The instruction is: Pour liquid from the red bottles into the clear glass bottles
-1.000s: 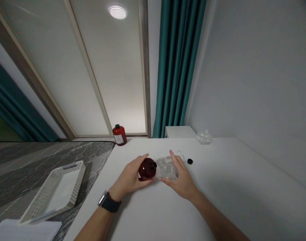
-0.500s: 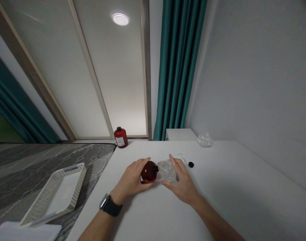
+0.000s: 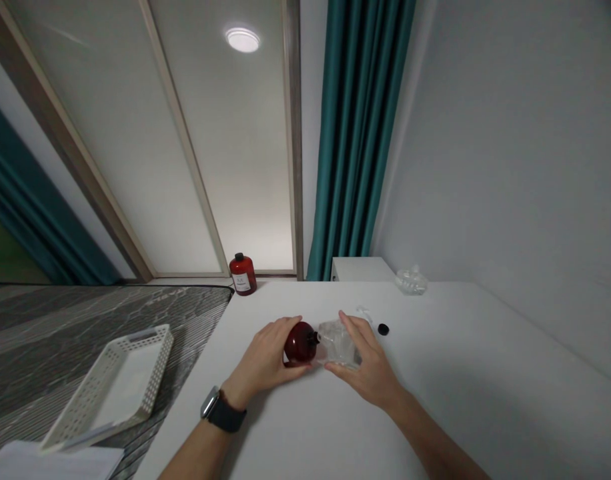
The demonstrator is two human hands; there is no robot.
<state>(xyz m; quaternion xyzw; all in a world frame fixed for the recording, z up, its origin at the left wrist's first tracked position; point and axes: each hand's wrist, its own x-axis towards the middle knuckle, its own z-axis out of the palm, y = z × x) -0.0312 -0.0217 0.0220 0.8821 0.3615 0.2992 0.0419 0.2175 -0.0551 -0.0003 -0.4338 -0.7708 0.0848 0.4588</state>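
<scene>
Head view: I have a container in each hand, above the white table (image 3: 305, 433).
Left hand (image 3: 268, 357): fingers and thumb curl around the dark red bottle (image 3: 299, 344), which leans with its neck towards the right fingers.
Right hand (image 3: 368, 367): thumb and fingers grip opposite sides of the clear container (image 3: 334, 339), just beyond that neck; whether they touch, I cannot tell.
Red bottle: probably stiff, smooth and a bit slippery; weight depends on its fill. I'd hold its body, off the neck.
Clear container: looks rigid, possibly fragile, so I'd squeeze gently across its sides.
Black cap (image 3: 383, 329): lies just past the right fingers.
Table edges: one left of the left fingers, one ahead of both.
Room: tabletop extends rightward from the right fingers and on the near side of both.
</scene>
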